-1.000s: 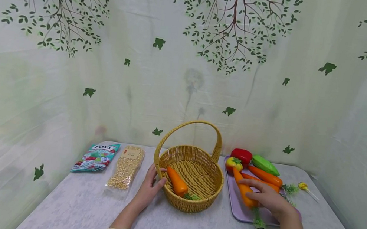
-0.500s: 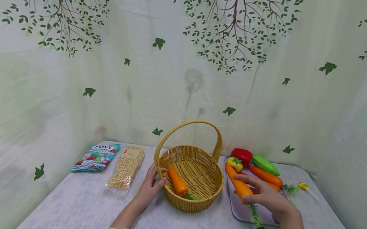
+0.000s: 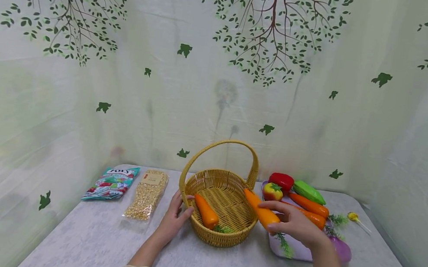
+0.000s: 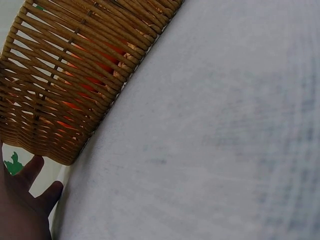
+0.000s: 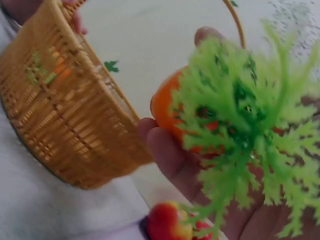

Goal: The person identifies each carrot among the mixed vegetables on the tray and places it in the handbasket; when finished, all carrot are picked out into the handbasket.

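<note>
In the head view, my right hand (image 3: 302, 227) grips an orange toy carrot (image 3: 262, 210) near its leafy end. The carrot's tip reaches the right rim of a wicker basket (image 3: 222, 239). In the right wrist view, the carrot's green leaves (image 5: 240, 110) cover much of the palm. My left hand (image 3: 172, 220) holds the basket's left rim by the handle base, some of its fingers hidden behind the wicker. Another carrot (image 3: 205, 212) lies inside the basket. Right of the basket, a lavender tray (image 3: 284, 249) bears more toy produce.
On or beside the tray are a red pepper (image 3: 282, 180), a red-yellow fruit (image 3: 272, 192), a long green vegetable (image 3: 309, 191), more carrots (image 3: 310, 204) and a purple item (image 3: 340, 250). A yellow-tipped stick (image 3: 353, 216) lies far right. Left stand a snack bag (image 3: 112, 182) and a kernel packet (image 3: 148, 192).
My right hand has lifted the carrot off the tray and carried it left to the basket's rim. The purple item has come into view. My left hand has stayed put.
</note>
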Motion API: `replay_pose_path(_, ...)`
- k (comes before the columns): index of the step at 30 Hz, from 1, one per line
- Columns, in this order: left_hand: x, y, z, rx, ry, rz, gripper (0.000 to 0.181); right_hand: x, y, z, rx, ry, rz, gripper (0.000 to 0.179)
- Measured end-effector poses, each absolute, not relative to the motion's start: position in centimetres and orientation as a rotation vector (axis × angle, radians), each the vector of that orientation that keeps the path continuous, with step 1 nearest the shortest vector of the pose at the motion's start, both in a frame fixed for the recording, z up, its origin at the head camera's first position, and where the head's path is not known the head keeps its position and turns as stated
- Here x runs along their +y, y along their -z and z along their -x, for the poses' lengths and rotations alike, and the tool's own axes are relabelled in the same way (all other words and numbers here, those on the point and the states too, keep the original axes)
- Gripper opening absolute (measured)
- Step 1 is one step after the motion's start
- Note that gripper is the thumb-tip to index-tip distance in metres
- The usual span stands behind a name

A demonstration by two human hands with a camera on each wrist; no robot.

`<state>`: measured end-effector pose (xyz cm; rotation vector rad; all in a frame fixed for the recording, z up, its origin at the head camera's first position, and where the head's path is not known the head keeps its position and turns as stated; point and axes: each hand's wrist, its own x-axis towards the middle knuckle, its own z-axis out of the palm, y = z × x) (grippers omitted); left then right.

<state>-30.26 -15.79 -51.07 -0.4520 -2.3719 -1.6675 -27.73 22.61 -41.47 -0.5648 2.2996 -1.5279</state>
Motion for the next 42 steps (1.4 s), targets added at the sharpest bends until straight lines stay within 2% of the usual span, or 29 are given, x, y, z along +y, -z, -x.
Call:
replay_pose_path(20, -15.9, 51.2, 30.2, -2.347, 1.665, 0.464, 0.037, 17.7, 42.3, 28.1, 2.406, 1.557, 0.628, 0.051)
replay_pose_path(30, -15.8, 51.3, 30.4, -2.37, 1.666, 0.458, 0.037, 16.5, 42.1, 28.0, 2.423, 1.584, 0.521, 0.051)
replay_pose_path(42, -15.8, 51.2, 30.3, -2.356, 1.679, 0.452, 0.037, 14.3, 42.0, 29.7, 2.435, 1.43, 0.536, 0.046)
